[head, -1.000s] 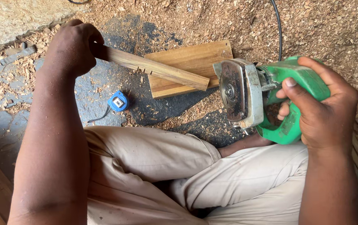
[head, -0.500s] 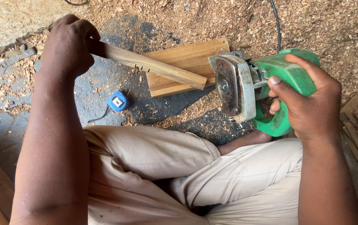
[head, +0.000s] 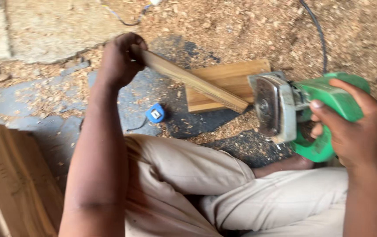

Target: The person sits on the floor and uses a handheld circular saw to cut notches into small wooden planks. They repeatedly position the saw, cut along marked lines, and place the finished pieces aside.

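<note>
Wooden and pale, a long narrow stick (head: 195,81) is held at its upper end by the left hand (head: 119,61), whose fingers (head: 135,44) are wrapped tightly around it. From that grip the stick slopes down toward the green power saw (head: 305,114), and its free end lies just beside the saw's grey metal guard, close to the round blade face; whether the two touch cannot be told. The saw is gripped by the right hand (head: 355,127), the fingers (head: 322,109) being closed around the green handle. A black cable (head: 318,35) is seen running up from behind the saw across the sawdust.

Beyond the stick, partly hidden by it, a flat wooden board (head: 228,83) lies on the floor (head: 39,94), just left of the saw's guard. Sawdust is spread thickly around the board and the saw, while a dark patch of floor is left bare between the board and the person's folded legs in beige trousers (head: 188,175). A small blue tape measure (head: 155,114) rests on that dark patch, below the stick and well left of the saw. Stacked timber (head: 13,180) is seen far left of the saw, blurred.
</note>
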